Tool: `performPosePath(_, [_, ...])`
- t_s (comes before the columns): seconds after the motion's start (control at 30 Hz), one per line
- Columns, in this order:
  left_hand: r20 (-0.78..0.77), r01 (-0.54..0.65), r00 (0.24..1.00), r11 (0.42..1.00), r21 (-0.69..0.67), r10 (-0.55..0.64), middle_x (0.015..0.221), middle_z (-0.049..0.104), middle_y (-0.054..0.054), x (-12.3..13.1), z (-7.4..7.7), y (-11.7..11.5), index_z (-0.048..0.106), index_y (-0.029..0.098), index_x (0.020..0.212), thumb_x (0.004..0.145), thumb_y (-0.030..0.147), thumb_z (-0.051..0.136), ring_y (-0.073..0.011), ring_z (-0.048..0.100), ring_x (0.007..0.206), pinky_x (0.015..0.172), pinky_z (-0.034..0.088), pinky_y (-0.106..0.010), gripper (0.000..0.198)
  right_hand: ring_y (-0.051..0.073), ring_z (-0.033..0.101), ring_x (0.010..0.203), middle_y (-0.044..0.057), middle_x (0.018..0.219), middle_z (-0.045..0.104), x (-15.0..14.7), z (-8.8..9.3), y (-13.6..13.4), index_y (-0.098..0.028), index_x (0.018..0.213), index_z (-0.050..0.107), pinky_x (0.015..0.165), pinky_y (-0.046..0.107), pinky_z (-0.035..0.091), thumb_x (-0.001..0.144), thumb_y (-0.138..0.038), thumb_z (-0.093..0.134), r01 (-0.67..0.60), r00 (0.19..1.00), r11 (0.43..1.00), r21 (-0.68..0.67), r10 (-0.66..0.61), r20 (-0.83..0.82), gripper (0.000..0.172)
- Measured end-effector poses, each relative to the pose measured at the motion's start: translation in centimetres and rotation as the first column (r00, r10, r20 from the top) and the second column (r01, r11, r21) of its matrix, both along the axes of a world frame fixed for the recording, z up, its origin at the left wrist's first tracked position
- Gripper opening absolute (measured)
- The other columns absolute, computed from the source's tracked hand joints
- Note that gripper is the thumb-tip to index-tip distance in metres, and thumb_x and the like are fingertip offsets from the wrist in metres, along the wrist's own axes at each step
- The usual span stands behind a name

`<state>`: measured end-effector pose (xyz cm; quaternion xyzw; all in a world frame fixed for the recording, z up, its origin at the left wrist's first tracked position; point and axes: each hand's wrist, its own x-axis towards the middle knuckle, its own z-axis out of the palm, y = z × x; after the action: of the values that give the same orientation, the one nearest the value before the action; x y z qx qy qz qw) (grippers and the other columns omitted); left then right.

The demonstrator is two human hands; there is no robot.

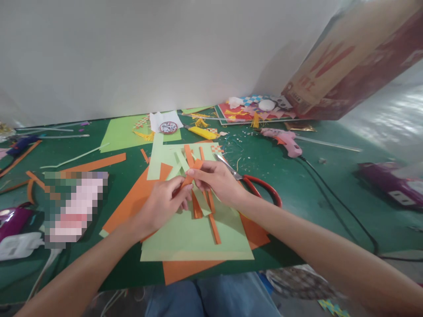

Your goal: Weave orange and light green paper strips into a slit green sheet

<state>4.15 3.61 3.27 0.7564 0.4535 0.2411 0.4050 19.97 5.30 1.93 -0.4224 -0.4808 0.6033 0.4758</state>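
Note:
Both hands meet over a pale green sheet (198, 242) near the table's front. My left hand (168, 198) pinches the lower end of a folded orange paper strip (187, 179). On the strip's upper part, the fingers of my right hand (216, 178) are closed. Pale green strips and more orange strips (214, 229) lie beneath and around the hands, woven or crossed in a way I cannot fully make out. Larger orange sheets (128, 207) stick out from under the green one. Scissors with red handles (262, 187) rest just right of my right hand.
A pink glue gun (284, 140) with a black cord lies at the right, a purple device (390, 182) beyond it. A yellow cutter (202, 132) lies behind the sheets. At the left are a blurred-out object (77, 207) and a white plug (21, 246). A paper bag (350, 61) stands back right.

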Motion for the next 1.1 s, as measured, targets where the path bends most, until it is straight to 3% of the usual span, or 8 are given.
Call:
performPosePath(0.47, [0.022,0.003,1.0,1.0,-0.005,-0.002,0.065,0.062,0.002,0.01,0.13,-0.03,0.054,0.019,0.075,0.091,0.033,0.041,-0.0111,0.062,0.051,0.049,0.049,-0.022,0.025,0.006,0.041,0.043,-0.003,0.048,0.052,0.0,-0.25,0.03,-0.016,0.047,0.055,0.042,0.023,0.028,0.06,-0.04,0.076,-0.048,0.999,0.999,-0.001,0.048,-0.018,0.034])
performPosePath(0.87, [0.019,-0.021,1.0,1.0,0.002,0.021,0.061,0.061,0.001,-0.01,-0.13,0.17,0.048,0.018,0.065,0.09,0.035,0.043,-0.0114,0.062,0.05,0.048,0.049,-0.022,0.031,0.006,0.042,0.044,-0.002,0.052,0.052,0.33,0.05,0.01,-0.016,0.047,0.056,0.043,0.024,0.029,0.066,-0.04,0.072,-0.068,0.996,0.998,-0.002,0.068,-0.05,0.034])
performPosePath(1.1, [0.025,-0.026,0.999,1.0,0.008,0.026,0.062,0.062,0.002,-0.05,0.13,0.05,0.054,0.017,0.072,0.09,0.033,0.043,-0.0105,0.062,0.05,0.048,0.05,-0.021,0.027,0.006,0.042,0.047,-0.001,0.051,0.052,0.22,-0.24,0.04,-0.015,0.048,0.058,0.042,0.022,0.027,0.066,-0.041,0.071,-0.135,0.988,0.991,0.002,0.135,-0.073,0.035])
